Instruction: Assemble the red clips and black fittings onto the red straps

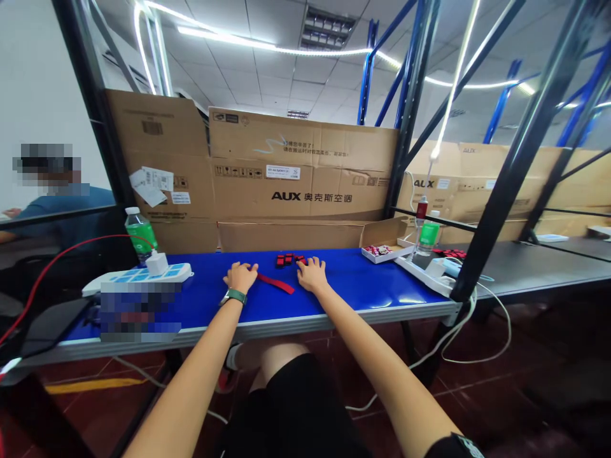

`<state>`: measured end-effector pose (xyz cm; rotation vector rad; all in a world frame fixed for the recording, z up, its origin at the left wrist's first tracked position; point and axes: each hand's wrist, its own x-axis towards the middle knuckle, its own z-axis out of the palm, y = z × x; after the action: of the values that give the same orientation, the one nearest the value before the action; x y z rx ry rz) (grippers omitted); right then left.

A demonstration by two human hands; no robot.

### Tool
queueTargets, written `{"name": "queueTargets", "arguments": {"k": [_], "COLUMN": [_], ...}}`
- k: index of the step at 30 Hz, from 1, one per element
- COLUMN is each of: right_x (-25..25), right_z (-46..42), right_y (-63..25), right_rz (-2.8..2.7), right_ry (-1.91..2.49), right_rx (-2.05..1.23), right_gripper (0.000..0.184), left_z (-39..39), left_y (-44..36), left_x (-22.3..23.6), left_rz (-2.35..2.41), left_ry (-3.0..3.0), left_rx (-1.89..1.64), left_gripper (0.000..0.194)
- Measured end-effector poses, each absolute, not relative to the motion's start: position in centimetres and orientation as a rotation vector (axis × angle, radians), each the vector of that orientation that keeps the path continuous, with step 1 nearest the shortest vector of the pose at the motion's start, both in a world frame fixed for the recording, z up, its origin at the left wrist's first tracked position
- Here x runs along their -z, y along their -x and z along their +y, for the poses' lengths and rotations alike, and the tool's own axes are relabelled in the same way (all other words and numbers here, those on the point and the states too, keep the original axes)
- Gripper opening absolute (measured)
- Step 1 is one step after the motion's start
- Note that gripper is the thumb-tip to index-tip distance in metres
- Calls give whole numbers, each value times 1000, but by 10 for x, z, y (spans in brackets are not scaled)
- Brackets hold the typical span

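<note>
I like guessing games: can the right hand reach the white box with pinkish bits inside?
Probably yes: the right hand and the white box share the blue tabletop, and nothing seems to stand between them.

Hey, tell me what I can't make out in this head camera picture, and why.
All in the head view:
The left end of the red strap: hidden by the left hand.
Whether the right hand touches the red-and-black pieces: too small to tell.
What the small things in the white box are: too small.
The thing before the power strip: blurred by pixel blocks.
</note>
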<state>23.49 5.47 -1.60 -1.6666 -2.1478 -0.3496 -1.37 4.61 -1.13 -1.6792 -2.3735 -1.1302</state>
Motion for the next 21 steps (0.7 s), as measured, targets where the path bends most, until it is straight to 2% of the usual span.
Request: {"name": "queueTargets", "arguments": {"k": [2,4,8,12,14,16,18,20,21], "right_x": [18,19,14,9,8,7,7,6,6], "right_z": [58,61,62,66,68,68,65,63,63], "right_y": [-235,-235,-238,-242,-242,-241,-240,-238,-238], "right_rz": [-2184,-2181,-2017,-1815,-1786,-1780,-1783,-1802,-1811], "right_ry": [1697,1681,1569,1344,1127,921,795,731,716], "right_rx": [307,303,303,67,-63,-160,-236,-310,-342], "right_gripper": [43,41,32,15,10,14,20,24,25], "left_z": [42,39,42,45,43,38,32,28,27], "left_y": [7,4,10,14,11,4,-3,-9,-11], "left_x": [12,14,18,18,14,8,2,-2,-4], "left_rz": [-2379,-2328,-2271,-2202,-1997,-1641,-1343,-1207,-1164], "left_ry": [1729,1825,1915,1939,2039,2225,2392,2448,2464], "left_rx": [945,821,790,928,1018,1077,1045,1034,1024], "left_gripper": [52,59,45,42,42,44,58,70,69]}}
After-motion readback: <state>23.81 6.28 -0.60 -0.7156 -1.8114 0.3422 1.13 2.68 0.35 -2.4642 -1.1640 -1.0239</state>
